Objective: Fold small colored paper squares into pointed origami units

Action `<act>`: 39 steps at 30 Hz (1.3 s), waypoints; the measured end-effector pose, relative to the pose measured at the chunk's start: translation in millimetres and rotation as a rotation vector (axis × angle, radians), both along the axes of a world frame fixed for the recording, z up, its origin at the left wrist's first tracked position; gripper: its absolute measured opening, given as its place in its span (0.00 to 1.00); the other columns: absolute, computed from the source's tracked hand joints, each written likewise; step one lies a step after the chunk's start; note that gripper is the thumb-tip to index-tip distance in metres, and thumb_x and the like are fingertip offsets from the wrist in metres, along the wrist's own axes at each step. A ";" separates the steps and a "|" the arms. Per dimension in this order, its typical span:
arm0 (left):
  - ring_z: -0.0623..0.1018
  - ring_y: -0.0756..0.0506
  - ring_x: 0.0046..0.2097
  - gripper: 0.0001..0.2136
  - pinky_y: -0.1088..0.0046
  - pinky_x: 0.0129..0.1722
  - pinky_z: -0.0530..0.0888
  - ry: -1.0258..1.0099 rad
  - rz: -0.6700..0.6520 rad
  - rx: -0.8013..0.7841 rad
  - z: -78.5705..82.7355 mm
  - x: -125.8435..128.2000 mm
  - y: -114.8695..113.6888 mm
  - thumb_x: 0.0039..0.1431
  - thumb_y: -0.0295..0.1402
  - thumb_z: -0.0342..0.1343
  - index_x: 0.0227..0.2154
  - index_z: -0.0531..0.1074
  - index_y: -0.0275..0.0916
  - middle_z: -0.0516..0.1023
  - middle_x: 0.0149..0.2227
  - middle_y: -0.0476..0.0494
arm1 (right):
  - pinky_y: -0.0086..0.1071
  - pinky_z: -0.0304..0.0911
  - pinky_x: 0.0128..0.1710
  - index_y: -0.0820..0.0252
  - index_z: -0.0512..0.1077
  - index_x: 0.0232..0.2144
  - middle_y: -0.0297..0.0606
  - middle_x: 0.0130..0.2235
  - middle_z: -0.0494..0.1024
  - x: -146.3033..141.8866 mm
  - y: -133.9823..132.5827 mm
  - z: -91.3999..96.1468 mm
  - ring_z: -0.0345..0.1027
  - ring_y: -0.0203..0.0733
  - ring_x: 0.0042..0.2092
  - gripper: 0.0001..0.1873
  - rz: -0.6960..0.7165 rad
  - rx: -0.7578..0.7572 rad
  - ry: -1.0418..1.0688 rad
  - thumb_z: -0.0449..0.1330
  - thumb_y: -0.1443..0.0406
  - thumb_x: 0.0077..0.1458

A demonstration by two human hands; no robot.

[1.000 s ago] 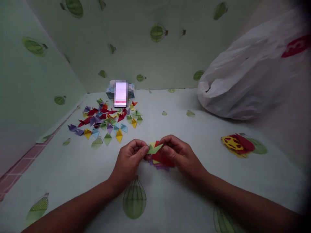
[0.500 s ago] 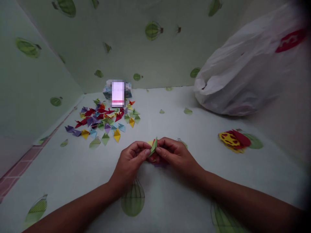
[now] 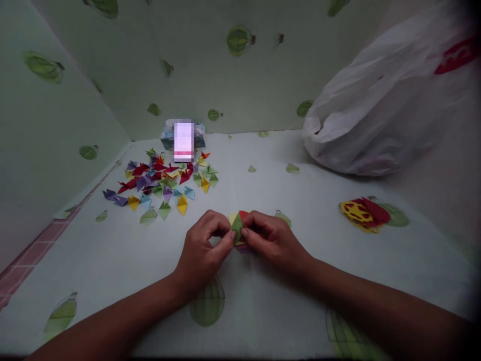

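Note:
Between my hands is a small folded piece of green paper (image 3: 237, 225), its pointed end up and its flat face toward me. My left hand (image 3: 210, 239) pinches its left edge between thumb and fingers. The right edge is pinched by my right hand (image 3: 272, 238). Behind and below it, red, yellow and purple paper (image 3: 244, 248) shows in part, mostly hidden by my fingers. Farther back on the left lies a loose pile of small folded paper pieces (image 3: 165, 193) in red, purple, green, yellow, orange and light blue.
A lit phone (image 3: 184, 142), blurred out, leans against a tissue box (image 3: 202, 135) behind the pile. At the right stands a large white plastic bag (image 3: 361, 115). Yellow and red paper cutouts (image 3: 358, 213) lie in front of it. Walls rise at the left and back.
The green paper has turned from nearly edge-on to show its broad face. My hands remain around it, and more red and purple paper shows. The whole view has shifted slightly.

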State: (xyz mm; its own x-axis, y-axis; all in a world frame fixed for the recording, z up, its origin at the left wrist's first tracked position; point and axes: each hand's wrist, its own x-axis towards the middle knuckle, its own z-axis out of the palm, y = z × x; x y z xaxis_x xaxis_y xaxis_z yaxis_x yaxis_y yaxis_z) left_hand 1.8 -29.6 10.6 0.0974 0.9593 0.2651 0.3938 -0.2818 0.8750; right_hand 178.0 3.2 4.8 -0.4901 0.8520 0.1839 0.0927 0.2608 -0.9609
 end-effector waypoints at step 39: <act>0.72 0.51 0.33 0.03 0.74 0.34 0.70 -0.056 -0.011 0.115 -1.4 -2.6 0.1 0.60 0.26 0.58 0.30 0.72 0.37 0.73 0.31 0.48 | 0.28 0.68 0.31 0.59 0.69 0.36 0.33 0.30 0.72 0.8 -5.4 2.4 0.69 0.34 0.30 0.06 -0.028 -0.103 0.187 0.57 0.62 0.63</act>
State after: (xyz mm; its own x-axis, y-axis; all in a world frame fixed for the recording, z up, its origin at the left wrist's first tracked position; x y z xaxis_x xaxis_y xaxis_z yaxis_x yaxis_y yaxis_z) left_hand -0.9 -29.5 9.3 0.0895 0.9213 0.3783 0.3412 -0.3852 0.8574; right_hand 178.9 -2.2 7.1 -0.4316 0.8838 0.1806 -0.0841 0.1599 -0.9835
